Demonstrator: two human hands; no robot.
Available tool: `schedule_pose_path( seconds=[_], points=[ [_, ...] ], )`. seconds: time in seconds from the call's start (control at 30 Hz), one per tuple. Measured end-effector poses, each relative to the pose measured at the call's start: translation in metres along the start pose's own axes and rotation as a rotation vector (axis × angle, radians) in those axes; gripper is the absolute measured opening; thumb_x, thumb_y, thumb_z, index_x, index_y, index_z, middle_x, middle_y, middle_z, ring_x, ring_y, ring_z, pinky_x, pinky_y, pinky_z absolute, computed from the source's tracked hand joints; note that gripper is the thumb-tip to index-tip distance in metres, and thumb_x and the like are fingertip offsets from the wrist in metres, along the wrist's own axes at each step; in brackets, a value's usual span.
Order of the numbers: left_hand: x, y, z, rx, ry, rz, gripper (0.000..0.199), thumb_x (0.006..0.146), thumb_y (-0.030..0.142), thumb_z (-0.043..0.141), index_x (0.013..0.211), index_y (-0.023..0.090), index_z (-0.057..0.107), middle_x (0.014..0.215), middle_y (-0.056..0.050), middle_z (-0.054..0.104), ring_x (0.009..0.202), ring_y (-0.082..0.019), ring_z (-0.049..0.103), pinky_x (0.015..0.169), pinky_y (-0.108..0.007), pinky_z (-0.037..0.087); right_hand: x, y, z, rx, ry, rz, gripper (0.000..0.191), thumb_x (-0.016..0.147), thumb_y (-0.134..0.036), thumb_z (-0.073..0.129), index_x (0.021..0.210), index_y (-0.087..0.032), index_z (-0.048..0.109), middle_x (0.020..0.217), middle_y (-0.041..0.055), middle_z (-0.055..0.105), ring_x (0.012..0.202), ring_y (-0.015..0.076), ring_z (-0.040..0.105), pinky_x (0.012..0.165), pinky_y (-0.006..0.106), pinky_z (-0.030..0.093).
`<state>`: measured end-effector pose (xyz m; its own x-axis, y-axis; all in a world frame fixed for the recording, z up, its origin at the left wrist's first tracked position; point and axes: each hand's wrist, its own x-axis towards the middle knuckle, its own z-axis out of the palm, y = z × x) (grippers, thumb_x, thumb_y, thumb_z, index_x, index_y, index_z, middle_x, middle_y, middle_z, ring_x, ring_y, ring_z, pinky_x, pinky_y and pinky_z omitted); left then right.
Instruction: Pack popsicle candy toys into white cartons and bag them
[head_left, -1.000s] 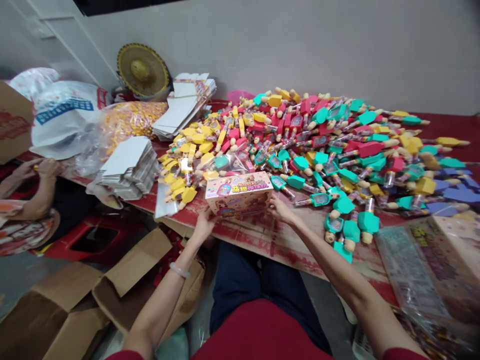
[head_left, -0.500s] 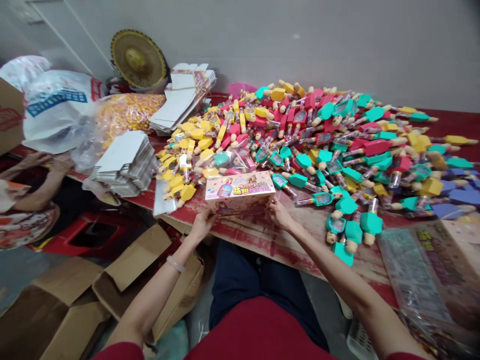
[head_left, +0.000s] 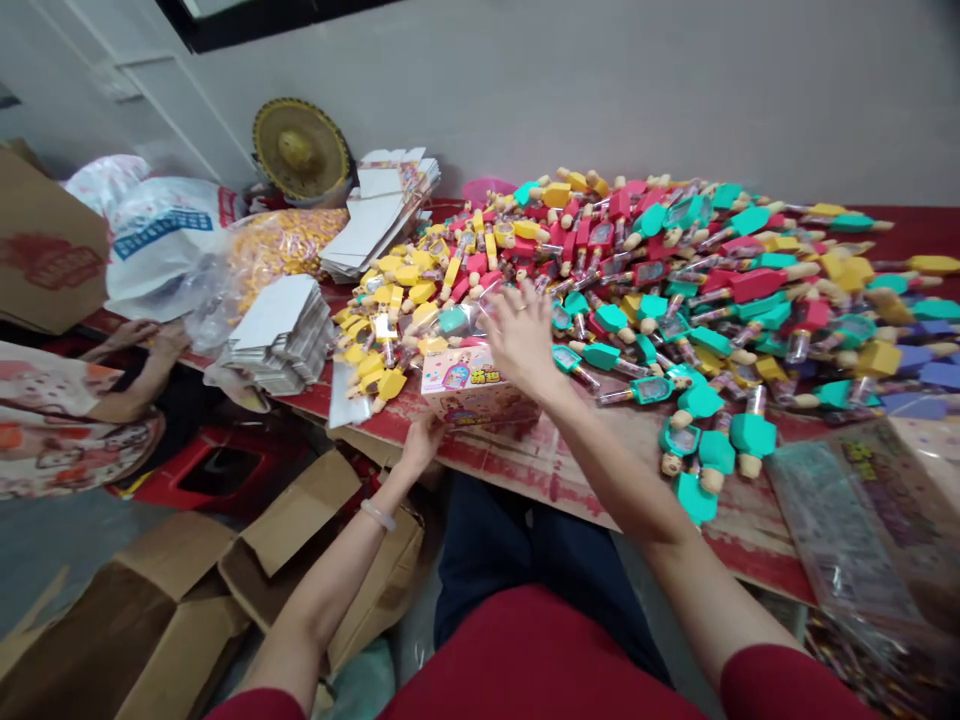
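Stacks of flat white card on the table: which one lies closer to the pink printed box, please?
The front stack is closer to the pink printed box. The other stack lies farther back, near the wall and the straw hat.

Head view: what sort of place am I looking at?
Most likely a small hand-packing workshop for novelty toys: a big heap of colourful tube-shaped novelties covers a worn red table, flat printed box blanks are stacked beside it, and open cardboard cartons sit on the floor.
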<state>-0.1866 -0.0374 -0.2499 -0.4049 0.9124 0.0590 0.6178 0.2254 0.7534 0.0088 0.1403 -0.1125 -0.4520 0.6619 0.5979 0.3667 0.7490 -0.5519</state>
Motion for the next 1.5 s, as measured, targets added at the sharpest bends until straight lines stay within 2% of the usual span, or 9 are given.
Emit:
schedule_pose_path(
  seconds=[0.13,0.33,0.5,0.67,0.77,0.9,1.03,1.27,1.5],
  points=[
    [-0.008,0.004,0.007,0.010,-0.007,0.008,0.016,0.084,0.023,0.064,0.095,0.017,0.074,0.101,-0.009,0.080,0.093,-0.026,0.074,0.087,-0.037,0.057,-0.005,0.005,0.039,-0.073,-0.238,0.047,0.065,0.101,-0.064,0.042,0.147,-0.019,0.051,0.155,0.0174,0.049,0.155,0.0479,0.015,0.113,0.082,-0.013],
    [-0.019,0.018,0.024,0.024,-0.028,0.061,0.020,0.089,0.017,0.060,0.103,0.018,0.074,0.108,-0.011,0.079,0.099,-0.026,0.075,0.091,-0.037,0.058,0.004,-0.037,0.037,-0.176,-0.234,-0.013,0.067,0.105,-0.060,0.034,0.161,-0.025,0.034,0.168,0.0110,0.033,0.159,0.0420,0.003,0.115,0.078,-0.017],
    [-0.051,0.046,0.046,0.171,-0.013,-0.006,0.031,0.090,0.016,0.058,0.117,0.018,0.072,0.128,-0.016,0.073,0.107,-0.029,0.074,0.093,-0.041,0.058,-0.022,-0.066,0.045,-0.203,-0.489,0.009,0.058,0.104,-0.057,0.044,0.146,-0.020,0.056,0.156,0.0167,0.051,0.152,0.0434,0.031,0.119,0.078,-0.003],
    [-0.159,0.070,0.100,-0.176,-0.410,0.257,0.019,0.093,0.029,0.059,0.097,0.025,0.078,0.102,-0.008,0.080,0.096,-0.022,0.077,0.088,-0.032,0.060,-0.072,-0.025,-0.042,0.028,-0.816,-0.319,0.034,0.101,-0.051,0.054,0.108,-0.028,0.078,0.131,0.0071,0.071,0.148,0.0363,0.042,0.125,0.066,0.015],
    [-0.192,0.067,0.118,-0.336,-0.538,0.367,0.022,0.095,0.035,0.058,0.091,0.027,0.078,0.090,-0.006,0.080,0.084,-0.019,0.077,0.081,-0.030,0.061,-0.108,0.013,-0.101,-0.141,-0.681,-0.107,0.042,0.101,-0.054,0.049,0.122,-0.028,0.075,0.146,0.0106,0.061,0.145,0.0377,0.045,0.120,0.061,0.034],
    [-0.128,0.044,0.090,-0.236,-0.062,0.065,0.026,0.099,0.034,0.051,0.104,0.023,0.074,0.105,-0.010,0.078,0.100,-0.023,0.074,0.095,-0.039,0.059,-0.151,0.040,-0.130,-0.553,-0.392,0.189,0.088,0.092,-0.062,0.053,0.162,-0.013,0.032,0.166,0.0269,0.030,0.148,0.0525,0.034,0.111,0.073,0.037],
    [-0.012,0.042,0.055,-0.008,0.203,0.106,0.039,0.093,0.021,0.055,0.132,0.015,0.060,0.131,-0.018,0.065,0.128,-0.029,0.060,0.113,-0.049,0.047,-0.152,0.038,-0.138,-0.474,-0.573,0.077,0.096,0.078,-0.042,0.065,0.162,-0.013,0.031,0.167,0.0261,0.029,0.149,0.0483,0.037,0.112,0.065,0.042],
    [0.072,0.067,0.076,0.379,0.078,0.316,0.066,0.079,0.016,0.076,0.142,0.015,0.053,0.156,-0.023,0.045,0.146,-0.041,0.037,0.122,-0.061,0.024,-0.134,0.018,-0.180,-0.193,-0.832,-0.149,0.104,0.072,-0.023,0.067,0.165,-0.036,0.024,0.167,0.0086,0.037,0.153,0.0333,0.037,0.124,0.063,0.026],
    [0.069,0.068,0.052,0.529,-0.129,0.328,0.021,0.097,0.018,0.050,0.105,0.017,0.070,0.123,-0.018,0.070,0.124,-0.033,0.058,0.111,-0.052,0.038,-0.142,0.014,-0.166,-0.146,-0.754,-0.017,0.082,0.095,-0.052,0.058,0.166,-0.031,0.024,0.163,0.0103,0.043,0.150,0.0334,0.041,0.125,0.061,0.027]
  ],
)
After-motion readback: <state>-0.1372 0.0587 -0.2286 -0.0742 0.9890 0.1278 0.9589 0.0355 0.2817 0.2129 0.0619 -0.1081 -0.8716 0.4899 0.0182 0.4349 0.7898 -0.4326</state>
